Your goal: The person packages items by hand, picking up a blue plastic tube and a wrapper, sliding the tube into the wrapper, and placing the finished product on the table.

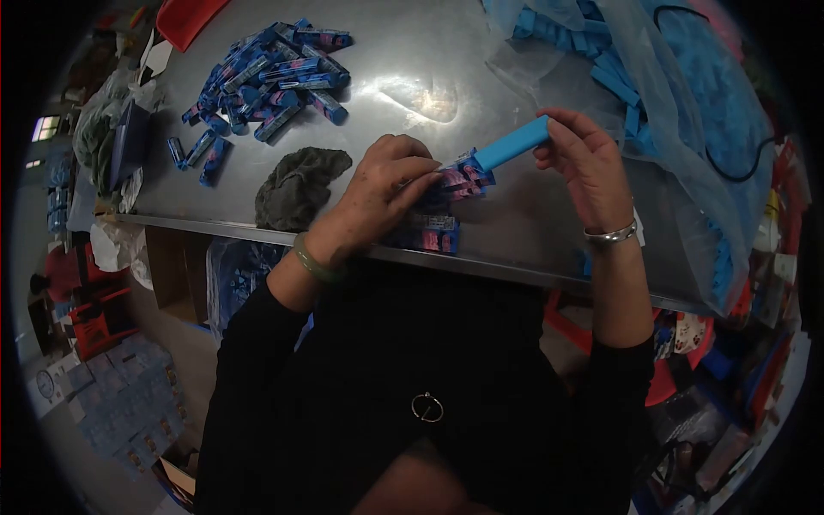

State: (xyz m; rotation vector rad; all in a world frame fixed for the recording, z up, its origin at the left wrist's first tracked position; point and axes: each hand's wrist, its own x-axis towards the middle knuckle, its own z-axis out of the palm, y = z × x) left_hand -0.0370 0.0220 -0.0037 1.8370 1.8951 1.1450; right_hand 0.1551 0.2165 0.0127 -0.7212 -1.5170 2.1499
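My left hand point(386, 184) is closed on a blue and pink printed wrapper point(468, 178), held near the table's front edge. A plain light-blue bar point(513, 144) is pinched by its outer end between the thumb and fingers of my right hand point(592, 163). The bar's other end meets the wrapper's open end; how far it sits inside is hidden. Below my left hand, more flat printed wrappers point(435, 236) lie at the table edge. A crumpled dark grey-green cloth point(300, 184) rests left of that hand.
On the metal table point(421, 51), a heap of wrapped bars point(275, 77) lies at back left. A large clear plastic bag point(687, 94) spreads over the right side, with many light-blue bars point(614, 77) at its mouth. A red tray point(184, 21) stands at the far left corner.
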